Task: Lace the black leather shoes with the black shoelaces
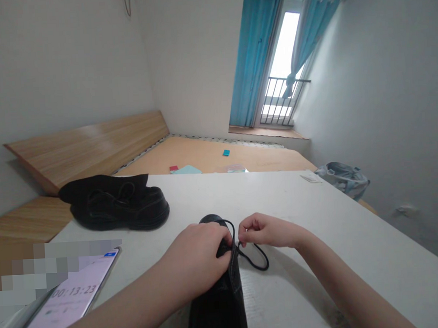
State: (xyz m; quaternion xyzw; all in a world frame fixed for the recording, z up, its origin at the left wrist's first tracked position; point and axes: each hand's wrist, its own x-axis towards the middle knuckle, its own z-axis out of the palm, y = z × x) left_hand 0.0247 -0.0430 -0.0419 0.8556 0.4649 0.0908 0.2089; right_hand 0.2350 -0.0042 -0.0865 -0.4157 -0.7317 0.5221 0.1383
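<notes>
A black shoe [219,301] lies on the white table [318,237] right in front of me, toe pointing away. My left hand [196,260] is closed over the shoe's top and pinches its black lace [255,260]. My right hand [264,230] pinches the same lace just to the right of the shoe. One loop arches over the toe, and another lies on the table under my right hand.
A second black shoe [124,208] rests on dark cloth at the table's left. A phone [68,299] showing a timer lies at the near left edge. Behind the table are a bare wooden bed frame [211,154], blue curtains, and a bag [342,177] at the right.
</notes>
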